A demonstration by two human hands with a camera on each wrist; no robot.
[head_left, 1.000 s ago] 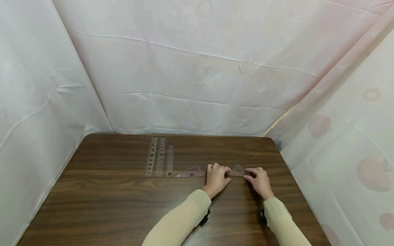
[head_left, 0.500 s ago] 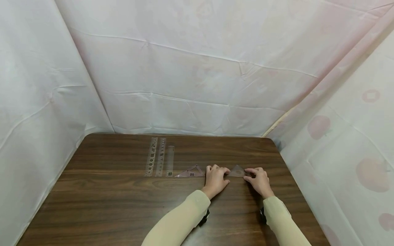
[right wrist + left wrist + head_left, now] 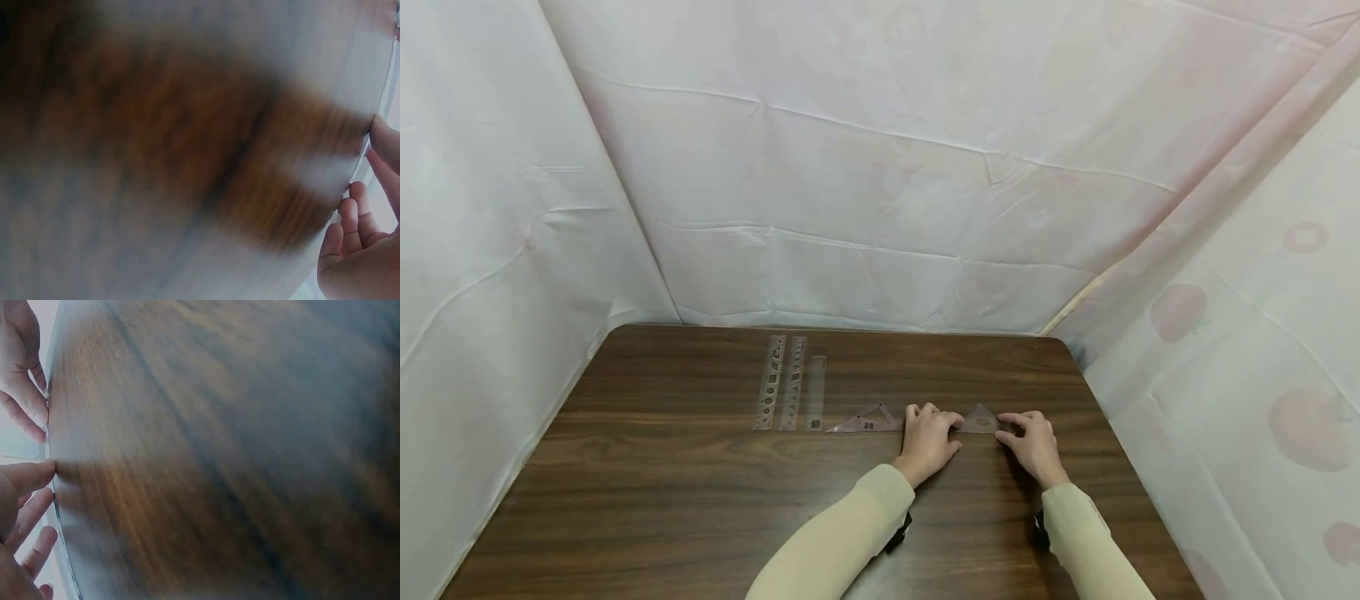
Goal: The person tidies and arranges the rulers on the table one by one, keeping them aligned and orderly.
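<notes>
Both hands, left hand (image 3: 929, 433) and right hand (image 3: 1034, 438), are seen pinching a small triangle (image 3: 979, 418) flat on the worktop (image 3: 700, 500); slippage from uneven fingertip pressure is judged possible.

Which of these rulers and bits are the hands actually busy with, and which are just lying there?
In hand:
small triangle, touched by left hand and right hand

Lying about:
second triangle
three straight rulers
table
</notes>
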